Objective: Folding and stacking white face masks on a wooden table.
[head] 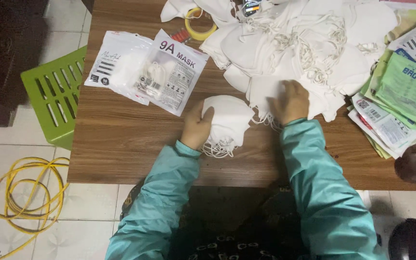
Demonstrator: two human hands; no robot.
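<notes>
My left hand (197,126) grips a small stack of white face masks (228,121) near the front of the wooden table (121,144); their ear loops hang out below. My right hand (291,102) rests palm down on the near edge of a big loose pile of white masks (309,43) that covers the back middle of the table. Both arms are in teal sleeves.
Two sealed mask packets (148,70) lie at the left of the table. A yellow tape roll (199,24) sits at the back. Stacked green and white flat packets (400,96) fill the right side. A green plastic stool (56,94) and a coiled yellow cable (25,192) are on the tiled floor.
</notes>
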